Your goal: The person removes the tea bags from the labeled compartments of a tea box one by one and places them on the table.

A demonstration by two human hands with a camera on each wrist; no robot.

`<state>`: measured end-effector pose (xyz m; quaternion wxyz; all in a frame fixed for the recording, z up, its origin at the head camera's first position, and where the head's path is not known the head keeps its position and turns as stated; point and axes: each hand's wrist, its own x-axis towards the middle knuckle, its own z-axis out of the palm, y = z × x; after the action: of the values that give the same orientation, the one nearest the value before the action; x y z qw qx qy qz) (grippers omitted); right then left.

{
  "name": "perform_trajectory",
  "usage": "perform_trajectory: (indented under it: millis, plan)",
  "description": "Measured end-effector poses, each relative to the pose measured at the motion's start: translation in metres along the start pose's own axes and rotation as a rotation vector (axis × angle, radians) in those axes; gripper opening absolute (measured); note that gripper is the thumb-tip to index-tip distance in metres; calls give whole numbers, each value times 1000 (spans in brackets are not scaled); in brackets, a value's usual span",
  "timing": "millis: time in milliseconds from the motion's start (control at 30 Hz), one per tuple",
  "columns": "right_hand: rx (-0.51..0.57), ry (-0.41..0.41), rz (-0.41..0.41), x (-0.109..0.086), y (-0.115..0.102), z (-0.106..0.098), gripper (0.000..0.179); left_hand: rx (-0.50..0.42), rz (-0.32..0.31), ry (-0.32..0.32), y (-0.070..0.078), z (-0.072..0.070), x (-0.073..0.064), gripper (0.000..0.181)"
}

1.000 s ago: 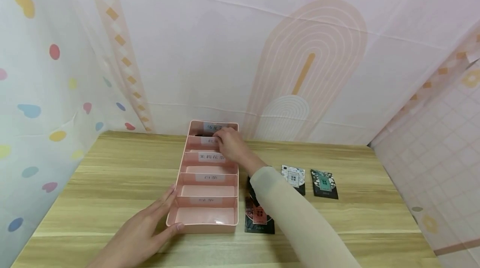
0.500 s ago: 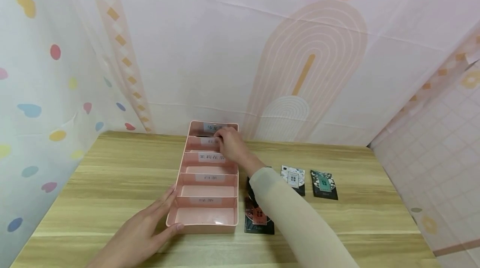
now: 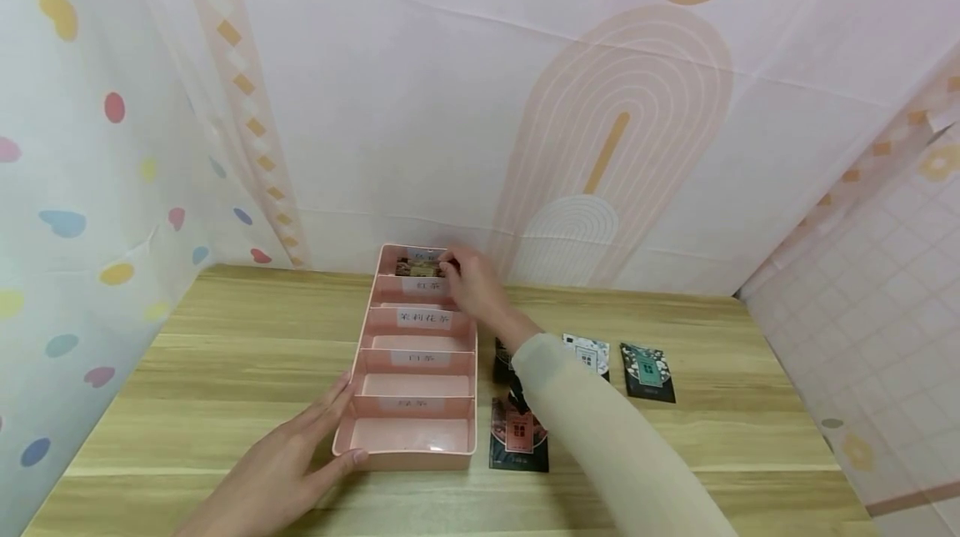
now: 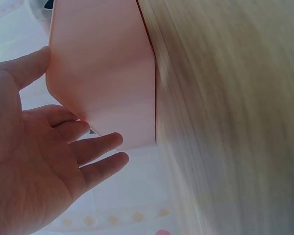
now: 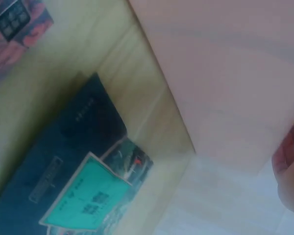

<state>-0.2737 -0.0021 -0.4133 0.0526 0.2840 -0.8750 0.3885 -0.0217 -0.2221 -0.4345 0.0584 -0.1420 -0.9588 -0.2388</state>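
Note:
A long pink divided box (image 3: 405, 460) stands on the table with a labelled strip in each compartment. At its far end, my right hand (image 3: 472, 283) pinches the right edge of a dark tea packet (image 3: 417, 268) with a gold-toned label. The packet's lower part is hidden in the farthest compartment. In the right wrist view, only part of the right hand (image 5: 290, 164) shows beside the box wall (image 5: 220, 83). My left hand (image 3: 288, 454) rests on the near left corner, thumb at the front rim and fingers along the side, mostly straight in the left wrist view.
Right of the box lie a red-labelled tea packet (image 3: 519, 435), a dark packet (image 3: 503, 360) partly under the forearm, a white floral packet (image 3: 587, 353) and a green-labelled packet (image 3: 648, 372). A patterned cloth (image 3: 420, 103) hangs behind the wooden table (image 3: 247, 337).
My right hand has moved slightly up and right, and the packet's gold label now shows above the divider where only a dark edge was visible. The left hand stays put.

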Motion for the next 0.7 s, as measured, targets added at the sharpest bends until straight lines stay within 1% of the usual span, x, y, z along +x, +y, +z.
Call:
perform_trajectory:
  millis: [200,333,700]
  plan:
    - [38,41,4,1,-3,-13,15,13,8,11,0,0,2,78]
    - [60,51,2,2,-6,-22,17,11,8,13,0,-1,3,78]
    - [72,132,-57,0,-7,-46,16,12,9,15,0,0,4,79]
